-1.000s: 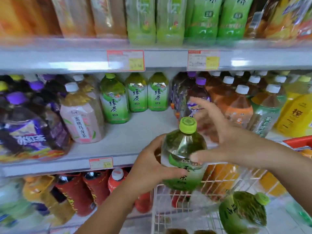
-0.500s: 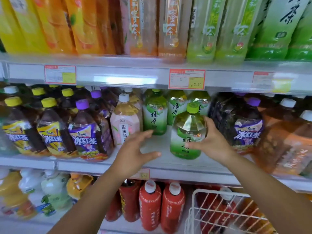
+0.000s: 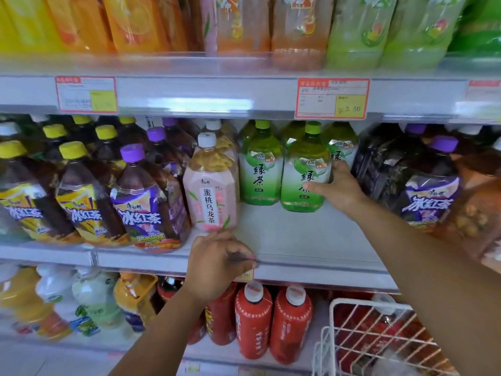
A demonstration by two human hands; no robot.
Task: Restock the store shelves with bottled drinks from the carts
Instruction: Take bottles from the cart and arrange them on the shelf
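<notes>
The green tea bottle (image 3: 305,169) stands upright on the middle shelf (image 3: 311,240), well back from its front edge and touching, or almost touching, a second green bottle (image 3: 260,169) on its left. The right hand (image 3: 334,188) holds it from the right side: the thumb lies across the lower part of the label and the fingers go around the back.

The bottle looks full, so it is probably rather heavy for one hand. Its thin plastic wall will likely give a little under a squeeze, and the film label seems smooth and may slip. The best hold is probably at the middle of the body, under the shoulder, not at the cap.

In front of this bottle and to the left, the left hand (image 3: 219,263) lies against the front edge of the shelf with its fingers curled; there is no bottle in it. Between it and the green bottles stands a pink peach tea bottle (image 3: 211,185). Farther left are dark tea bottles (image 3: 141,196) with purple and yellow caps. Below the bottle and to the right is a white wire cart (image 3: 379,335).

The fingers of the right hand behind the bottle are hidden. A third green bottle behind it is mostly covered. The cart is cut off by the edge of the picture, its contents are blurred, and the left hand covers a price tag.
</notes>
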